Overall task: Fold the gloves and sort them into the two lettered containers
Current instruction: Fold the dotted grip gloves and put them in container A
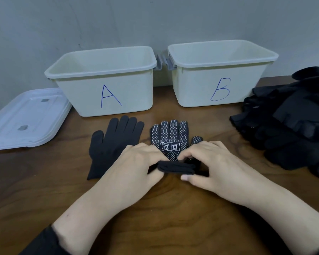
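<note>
You are working at a brown wooden surface [44, 181] that is carrying everything here. At its back, two pale containers are standing side by side against the wall: container A [107, 92] on your left and container B [219, 87] on your right, their grey side handles nearly meeting in the gap between them. A heap of black gloves [287, 126] is lying at the right edge, beside container B. Clear lids [26, 118] are lying stacked flat at the left edge, next to container A. In front of container A, a plain black glove [112, 144] is lying flat with its fingers pointing towards the containers. Just to its right, the dotted glove [173, 138] is lying palm up, showing white dots and a printed label, its fingers also pointing away from you. Your left hand [136, 164] and right hand [210, 162] are both pinching the rolled-up cuff end of the dotted glove, fingers curled over the fold and thumbs tucked beneath it, the two hands nearly touching over the middle.
</note>
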